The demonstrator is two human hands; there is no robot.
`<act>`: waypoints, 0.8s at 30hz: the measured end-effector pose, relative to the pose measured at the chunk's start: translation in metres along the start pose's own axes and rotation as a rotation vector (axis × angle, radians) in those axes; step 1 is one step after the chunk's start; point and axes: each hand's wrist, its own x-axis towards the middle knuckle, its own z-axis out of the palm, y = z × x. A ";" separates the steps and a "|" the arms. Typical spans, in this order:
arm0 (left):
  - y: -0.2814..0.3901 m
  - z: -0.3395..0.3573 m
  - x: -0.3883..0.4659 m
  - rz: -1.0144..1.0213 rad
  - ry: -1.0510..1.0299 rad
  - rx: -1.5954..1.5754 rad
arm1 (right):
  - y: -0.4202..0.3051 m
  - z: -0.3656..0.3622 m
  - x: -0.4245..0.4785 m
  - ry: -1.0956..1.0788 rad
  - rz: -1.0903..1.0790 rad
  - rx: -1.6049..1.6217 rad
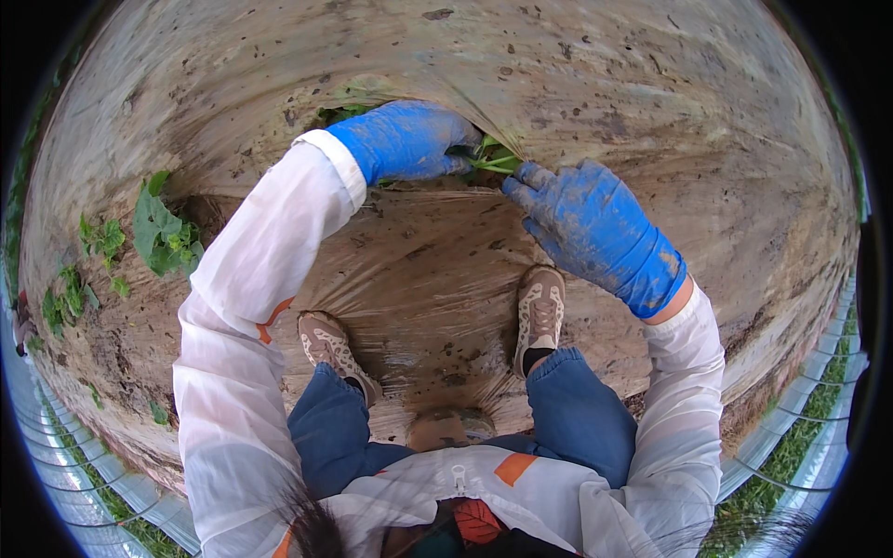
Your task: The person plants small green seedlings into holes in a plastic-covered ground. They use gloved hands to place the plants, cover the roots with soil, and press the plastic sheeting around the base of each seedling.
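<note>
Soil-smeared blue gloves cover both hands. My left hand (411, 139) curls sideways over a slit in the soiled plastic mulch film (432, 272), its fingers around a leafy green plant (497, 162) whose pale stems show past the fingertips. More leaves (343, 114) of it poke out behind that wrist. To the right, my right hand (593, 227) pinches the film's edge beside the stems, and taut creases run up and away from the fingertips. The plant's base is hidden under the film and my left hand.
Broad-leaved seedlings (164, 234) grow through the film at left, with smaller ones (70, 296) beyond. My shoes (541, 307) stand on the film. A brown round object (436, 431) sits between my legs. Hooped clear plastic sheeting (781, 425) and grass flank the bed.
</note>
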 end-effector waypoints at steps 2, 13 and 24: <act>-0.001 -0.005 -0.008 0.039 0.025 0.030 | 0.000 -0.001 -0.001 0.028 -0.012 -0.010; -0.028 -0.017 -0.054 0.054 0.183 -0.018 | 0.001 -0.006 0.001 -0.019 -0.021 -0.022; -0.052 -0.017 -0.077 -0.027 0.211 -0.685 | 0.009 0.047 0.011 -0.046 -0.039 0.023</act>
